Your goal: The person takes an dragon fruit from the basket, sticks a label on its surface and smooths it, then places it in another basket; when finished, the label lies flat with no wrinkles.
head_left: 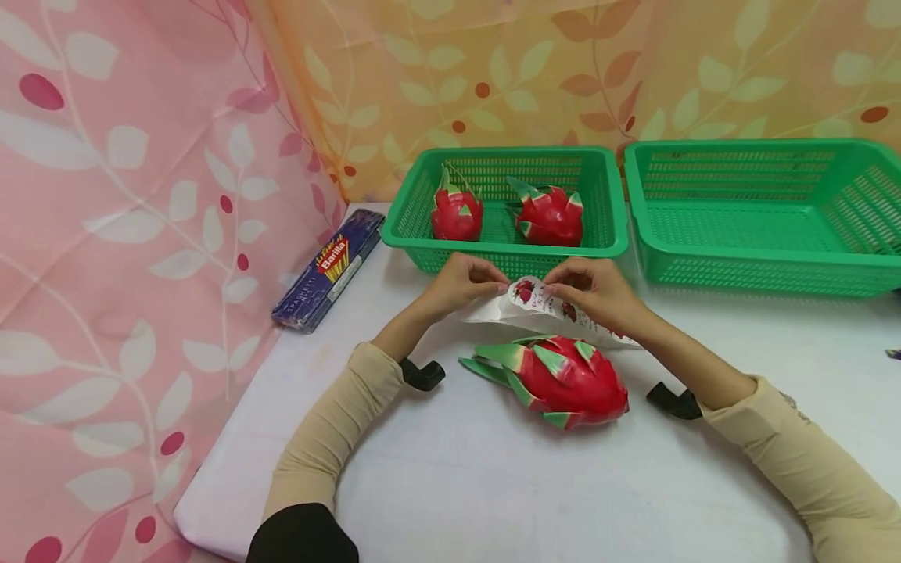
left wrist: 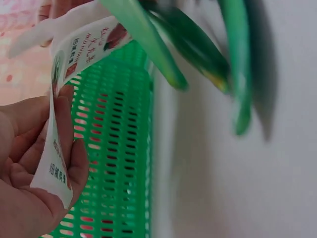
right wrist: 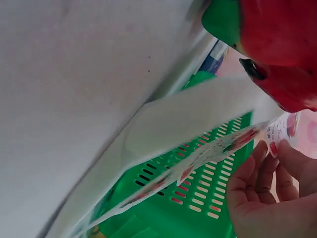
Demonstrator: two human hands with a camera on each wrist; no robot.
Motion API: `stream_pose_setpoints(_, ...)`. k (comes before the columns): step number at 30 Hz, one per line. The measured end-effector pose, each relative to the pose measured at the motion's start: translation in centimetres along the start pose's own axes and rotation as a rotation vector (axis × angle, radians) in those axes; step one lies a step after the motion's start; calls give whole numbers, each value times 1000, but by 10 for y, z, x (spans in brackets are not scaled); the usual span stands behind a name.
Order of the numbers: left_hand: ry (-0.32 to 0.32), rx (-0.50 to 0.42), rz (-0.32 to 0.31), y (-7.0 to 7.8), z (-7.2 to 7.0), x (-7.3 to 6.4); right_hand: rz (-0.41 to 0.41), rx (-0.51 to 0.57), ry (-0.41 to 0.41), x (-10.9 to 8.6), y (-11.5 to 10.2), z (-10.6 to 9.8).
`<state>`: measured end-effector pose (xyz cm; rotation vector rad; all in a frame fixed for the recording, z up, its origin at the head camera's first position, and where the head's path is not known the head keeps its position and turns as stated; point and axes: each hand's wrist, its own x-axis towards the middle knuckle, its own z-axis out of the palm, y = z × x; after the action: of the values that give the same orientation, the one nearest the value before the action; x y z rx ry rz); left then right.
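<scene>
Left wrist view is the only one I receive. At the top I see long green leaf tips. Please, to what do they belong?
Observer: To a red dragon fruit, whose body lies on the white table, nearer the person than the printed strip.
Operator: Thank you. Through the holes of the green basket I notice some red. What is inside?
Observer: Two more dragon fruits, side by side.
Operator: And does anything stand beside this basket?
Observer: Yes, a second green basket, to its right in the head view.
</scene>
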<state>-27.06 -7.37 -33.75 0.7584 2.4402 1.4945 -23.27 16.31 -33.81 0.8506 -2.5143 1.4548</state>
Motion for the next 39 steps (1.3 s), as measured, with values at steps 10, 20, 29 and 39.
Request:
stream_pose_setpoints(10,-66,241,20,-12,-2,1,231,0,71,-5,-16,-22)
stream_pose_setpoints(20,23,-42,151,31,5,-3,197,-39,68,-15,-27,-32)
stream_pose_setpoints(29,44,102,246,90,27,-18,84,-27,-19,-30,-47,-37)
stream_pose_setpoints(39,33,134,242,101,43,-44,38,13,-197,-53,-70,-54)
